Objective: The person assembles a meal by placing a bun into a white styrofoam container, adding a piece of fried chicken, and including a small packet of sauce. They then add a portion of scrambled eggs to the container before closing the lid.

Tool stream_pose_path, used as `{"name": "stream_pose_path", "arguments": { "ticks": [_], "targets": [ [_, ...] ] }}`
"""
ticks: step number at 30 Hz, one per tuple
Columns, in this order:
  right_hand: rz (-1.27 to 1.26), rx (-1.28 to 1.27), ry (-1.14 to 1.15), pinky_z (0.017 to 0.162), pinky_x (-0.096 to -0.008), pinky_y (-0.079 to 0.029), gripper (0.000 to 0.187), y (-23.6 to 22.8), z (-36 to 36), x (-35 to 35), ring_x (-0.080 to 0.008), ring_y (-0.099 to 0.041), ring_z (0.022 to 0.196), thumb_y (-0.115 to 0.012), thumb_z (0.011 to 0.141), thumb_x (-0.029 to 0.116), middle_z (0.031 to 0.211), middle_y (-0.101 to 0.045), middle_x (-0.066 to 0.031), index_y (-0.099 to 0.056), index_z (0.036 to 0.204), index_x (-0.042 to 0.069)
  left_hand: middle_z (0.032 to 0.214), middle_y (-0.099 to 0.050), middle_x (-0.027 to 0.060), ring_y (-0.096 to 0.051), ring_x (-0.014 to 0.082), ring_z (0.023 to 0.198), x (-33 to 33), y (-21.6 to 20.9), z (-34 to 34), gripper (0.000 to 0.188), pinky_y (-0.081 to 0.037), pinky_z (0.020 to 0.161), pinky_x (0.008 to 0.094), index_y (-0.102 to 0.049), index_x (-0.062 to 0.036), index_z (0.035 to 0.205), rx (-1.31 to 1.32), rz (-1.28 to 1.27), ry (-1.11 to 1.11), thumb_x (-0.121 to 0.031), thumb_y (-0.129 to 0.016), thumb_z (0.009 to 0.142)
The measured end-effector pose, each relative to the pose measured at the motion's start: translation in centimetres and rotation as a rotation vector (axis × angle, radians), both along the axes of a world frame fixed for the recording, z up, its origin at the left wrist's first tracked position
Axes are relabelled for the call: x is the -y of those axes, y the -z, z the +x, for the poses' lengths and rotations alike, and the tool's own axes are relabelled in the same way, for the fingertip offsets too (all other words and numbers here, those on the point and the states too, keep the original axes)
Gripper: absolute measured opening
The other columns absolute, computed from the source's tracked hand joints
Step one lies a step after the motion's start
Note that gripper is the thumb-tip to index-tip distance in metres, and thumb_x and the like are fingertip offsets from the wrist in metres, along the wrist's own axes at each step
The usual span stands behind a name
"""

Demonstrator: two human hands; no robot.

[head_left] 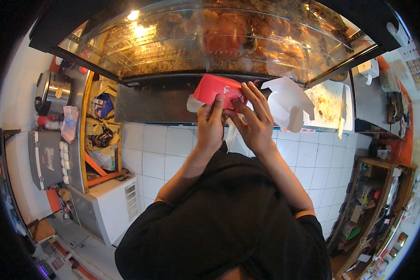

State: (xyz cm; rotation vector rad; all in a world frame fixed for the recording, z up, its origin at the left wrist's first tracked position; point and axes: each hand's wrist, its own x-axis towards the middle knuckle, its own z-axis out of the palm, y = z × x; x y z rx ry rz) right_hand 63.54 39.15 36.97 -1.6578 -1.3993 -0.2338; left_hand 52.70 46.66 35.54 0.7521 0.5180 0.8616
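In front of my chest I hold a small red paper food box (214, 91) up over the dark counter (151, 102). My left hand (211, 122) grips its near left side, thumb along the wall. With bent fingers, my right hand (254, 116) pinches the right edge, its upper fingers stretched past the rim. Just right of that hand lies a white paper box (284, 100) with curved flaps spread. Part of another pale piece shows behind the red box's left side; its kind is hidden.
A lit glass display cabinet (210, 37) with browned food spans the counter's back. On the right, a stained white cutting board (323, 105) carries a knife (343, 112). A steel cooker (53, 93) and a grey cool box (46, 158) stand left, and wooden shelves (373, 210) at lower right.
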Motion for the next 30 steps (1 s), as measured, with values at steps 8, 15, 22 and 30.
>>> {"name": "stream_pose_path", "arguments": {
  "ticks": [8, 15, 22, 30],
  "targets": [
    [0.028, 0.047, -0.009, 0.098, -0.0448, -0.055, 0.029, 0.2, -0.5, 0.4, -0.0372, -0.062, 0.122, -0.087, 0.074, 0.013, 0.130, -0.065, -0.0194, -0.074, 0.098, 0.001, 0.097, -0.072, 0.0061, -0.066, 0.0071, 0.080, 0.3, 0.5, 0.0, 0.028, -0.052, 0.069, 0.0227, -0.067, 0.0027, 0.114, -0.084, 0.144, -0.046, -0.022, -0.055, 0.108],
    [0.006, 0.068, -0.045, 0.091, -0.0429, -0.055, 0.027, 0.2, -0.9, 0.8, -0.0358, -0.063, 0.116, -0.087, 0.074, 0.012, 0.127, -0.065, -0.0177, -0.071, 0.094, 0.002, 0.090, -0.070, 0.0024, -0.062, 0.0044, 0.078, 0.3, 1.0, -0.7, 0.028, -0.050, 0.066, 0.0218, -0.071, 0.0018, 0.106, -0.216, 0.223, -0.051, -0.023, -0.058, 0.107],
    [0.008, 0.030, -0.037, 0.084, -0.0417, -0.055, 0.029, 1.5, -1.3, 1.0, -0.0328, -0.063, 0.104, -0.088, 0.072, 0.011, 0.123, -0.062, -0.0171, -0.069, 0.093, 0.004, 0.087, -0.071, 0.0004, -0.063, 0.0057, 0.077, -0.2, 2.4, -1.7, 0.020, -0.051, 0.067, 0.0239, -0.073, 0.0011, 0.103, -0.302, 0.493, -0.017, -0.017, -0.064, 0.104],
    [-0.159, -0.226, -0.085, 0.088, -0.0412, -0.052, 0.065, 2.4, -1.7, 2.6, -0.0320, -0.059, 0.107, -0.094, 0.070, 0.015, 0.122, -0.049, -0.0207, -0.047, 0.114, 0.006, 0.092, -0.077, 0.0123, -0.075, 0.0182, 0.082, -3.2, 0.1, -4.1, 0.021, -0.057, 0.073, 0.0317, -0.074, 0.0012, 0.103, -0.512, 0.915, 0.468, -0.018, -0.075, 0.095]
  ]
}}
